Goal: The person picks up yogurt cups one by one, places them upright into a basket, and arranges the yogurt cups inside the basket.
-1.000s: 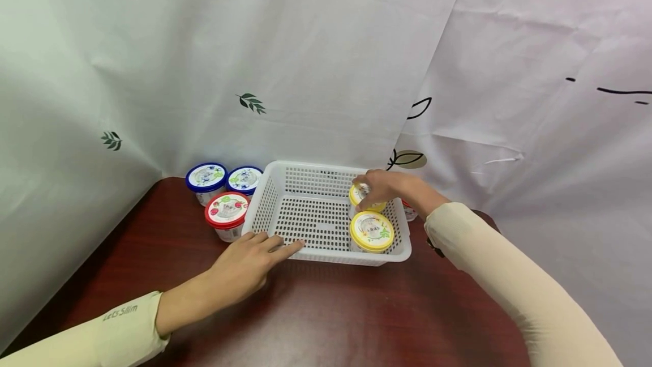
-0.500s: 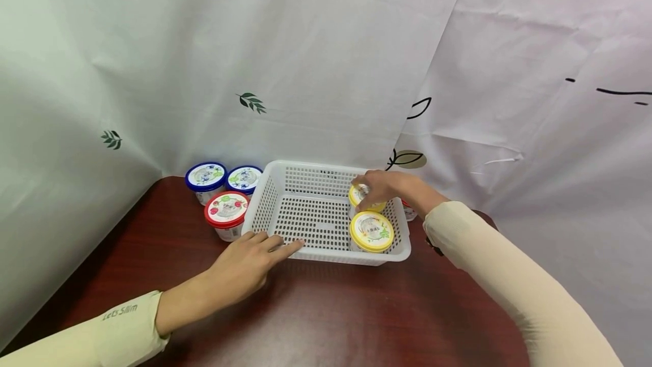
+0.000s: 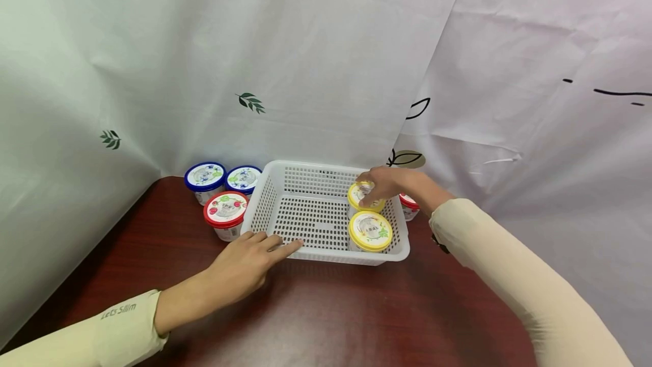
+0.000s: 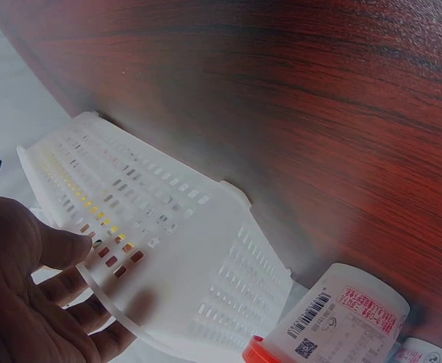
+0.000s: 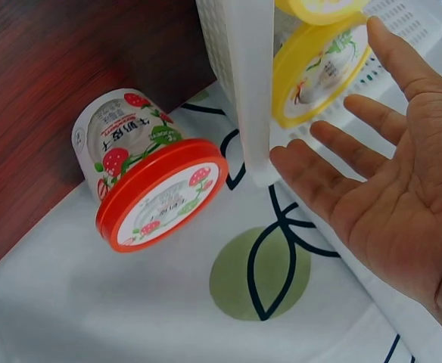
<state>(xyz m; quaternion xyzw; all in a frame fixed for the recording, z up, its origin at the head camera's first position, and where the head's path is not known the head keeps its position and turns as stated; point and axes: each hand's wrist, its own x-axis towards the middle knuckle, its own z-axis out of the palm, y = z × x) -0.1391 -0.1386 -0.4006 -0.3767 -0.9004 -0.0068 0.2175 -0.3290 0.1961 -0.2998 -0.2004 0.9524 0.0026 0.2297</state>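
Note:
A white perforated plastic basket (image 3: 311, 214) stands on the table. My left hand (image 3: 241, 265) holds its near rim at the left corner; in the left wrist view the thumb (image 4: 63, 246) shows against the outer wall. Two tubs with yellow lids sit at the basket's right end, one near (image 3: 370, 231) and one far (image 3: 359, 192). Above the far tub is my right hand (image 3: 389, 183), partly covering its lid. The right wrist view shows that hand's fingers spread and stretched, fingertips close to the yellow lid (image 5: 323, 72).
Left of the basket are two blue-lidded tubs (image 3: 205, 175) (image 3: 244, 178) and a red-lidded tub (image 3: 226, 210). Another red-lidded tub (image 5: 160, 189), with strawberry pictures, stands just outside the right end. White printed cloth (image 3: 326, 72) hangs behind the dark red table (image 3: 326, 310).
My right hand has shifted slightly right and up off the far yellow-lidded tub, uncovering more of its lid and of the red-lidded tub outside. The left hand and basket have stayed practically still.

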